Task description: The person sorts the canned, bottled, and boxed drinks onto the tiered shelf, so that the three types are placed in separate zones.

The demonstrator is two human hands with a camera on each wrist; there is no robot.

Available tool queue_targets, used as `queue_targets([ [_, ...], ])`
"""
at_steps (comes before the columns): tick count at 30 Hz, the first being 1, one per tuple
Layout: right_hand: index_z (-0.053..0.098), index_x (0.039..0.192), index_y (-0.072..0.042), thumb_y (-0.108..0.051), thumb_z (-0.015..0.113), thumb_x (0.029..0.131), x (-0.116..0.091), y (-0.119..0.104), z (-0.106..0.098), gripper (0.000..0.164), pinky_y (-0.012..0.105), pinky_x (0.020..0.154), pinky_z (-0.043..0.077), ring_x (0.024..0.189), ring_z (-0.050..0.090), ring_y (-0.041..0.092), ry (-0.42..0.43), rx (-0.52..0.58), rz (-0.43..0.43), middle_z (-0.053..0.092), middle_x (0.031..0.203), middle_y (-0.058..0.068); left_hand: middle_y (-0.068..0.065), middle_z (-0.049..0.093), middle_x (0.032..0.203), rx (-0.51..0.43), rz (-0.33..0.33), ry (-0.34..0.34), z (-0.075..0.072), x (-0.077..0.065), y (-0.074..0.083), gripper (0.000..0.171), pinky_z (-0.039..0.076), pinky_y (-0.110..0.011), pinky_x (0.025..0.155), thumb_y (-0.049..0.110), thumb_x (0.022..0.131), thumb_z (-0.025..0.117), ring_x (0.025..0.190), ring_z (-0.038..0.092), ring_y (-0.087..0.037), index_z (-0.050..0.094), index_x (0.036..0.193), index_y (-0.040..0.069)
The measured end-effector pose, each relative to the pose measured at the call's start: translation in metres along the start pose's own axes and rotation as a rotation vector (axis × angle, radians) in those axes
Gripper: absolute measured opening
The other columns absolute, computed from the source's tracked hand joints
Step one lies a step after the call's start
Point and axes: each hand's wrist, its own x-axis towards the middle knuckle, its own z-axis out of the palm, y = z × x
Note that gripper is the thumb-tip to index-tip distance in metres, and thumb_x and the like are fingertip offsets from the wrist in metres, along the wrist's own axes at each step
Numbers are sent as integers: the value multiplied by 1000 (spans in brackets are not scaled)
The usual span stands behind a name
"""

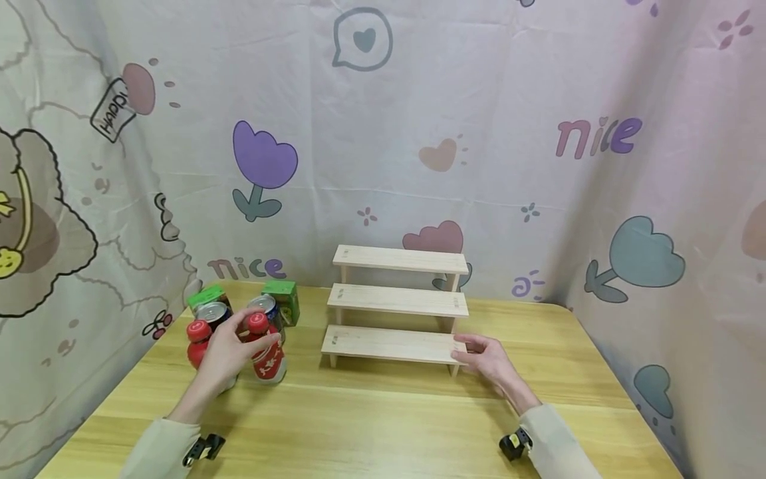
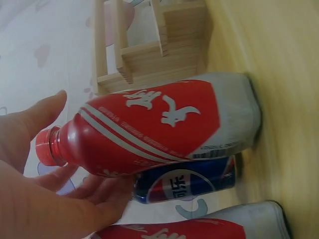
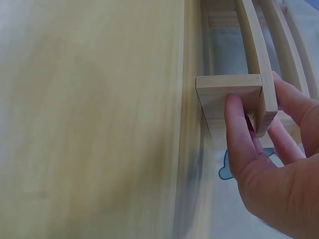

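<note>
My left hand [image 1: 230, 346] is spread around the upper part of a red and white bottle [image 1: 268, 356] at the left of the table. In the left wrist view, the thumb stands apart from the red cap [image 2: 49, 145] and the other fingers reach behind the bottle's shoulder. A blue cola can [image 2: 187, 180] is right beside that bottle. My right hand [image 1: 491, 362] holds the right end of the lowest step of a three-tier wooden shelf [image 1: 389, 344]. Its fingers [image 3: 238, 127] lie on both sides of the step's end board in the right wrist view.
Another red bottle [image 1: 199, 336], a dark can [image 1: 213, 311] and two green boxes [image 1: 286, 299] stand in a group around my left hand. The wooden table [image 1: 383, 426] ends at a printed cloth [image 1: 371, 133] behind and at the sides.
</note>
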Motion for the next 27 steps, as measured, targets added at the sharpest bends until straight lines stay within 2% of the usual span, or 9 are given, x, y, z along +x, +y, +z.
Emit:
queue_targets([
  [6,61,129,1,-9,80,80,-1,1,-2,53,36,83,59,93,63,18,-34,47,12,59,121,21,-23,56,131,55,-37,-24,4,-5,-7,86,51,-52,92,42,81,80,118,56,-38,38,145,3],
  [14,61,129,1,-7,79,81,0,2,-1,52,39,84,59,92,64,17,-39,67,22,60,118,18,-26,55,131,88,-39,-27,8,-5,-13,84,49,-56,95,34,80,82,119,55,-42,38,143,-1],
  [21,61,129,1,-6,78,82,0,1,-1,52,40,85,58,95,64,18,-38,81,36,57,123,22,-32,46,138,60,-40,-85,10,-6,-17,92,45,-60,99,27,82,81,125,48,-49,26,148,-4],
  [27,59,131,1,-8,78,82,0,2,-1,52,40,86,58,95,66,19,-41,94,34,55,126,23,-29,49,135,43,-44,-47,12,-8,-19,85,49,-57,95,25,81,81,122,51,-46,32,146,0],
])
